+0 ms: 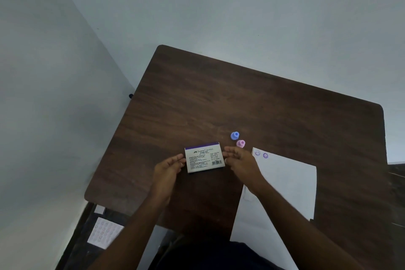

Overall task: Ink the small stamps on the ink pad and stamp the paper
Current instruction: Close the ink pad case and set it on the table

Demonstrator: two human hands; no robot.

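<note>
The stamp pad box (205,157), white with a purple strip and printed text, lies closed on the dark wooden table (241,103). My left hand (168,166) is at its left edge and my right hand (241,160) at its right edge, fingers spread, fingertips at or just off the box. A blue stamp (235,135) and a pink stamp (240,143) stand just beyond my right hand. The white paper (282,188) lies to the right, with two purple smiley prints (261,154) near its top left corner.
The table stands in a corner against grey walls. Its left edge runs close to my left arm. Below the table at the left lies a white sheet of small round stickers (105,232). Another dark surface shows at the far right edge.
</note>
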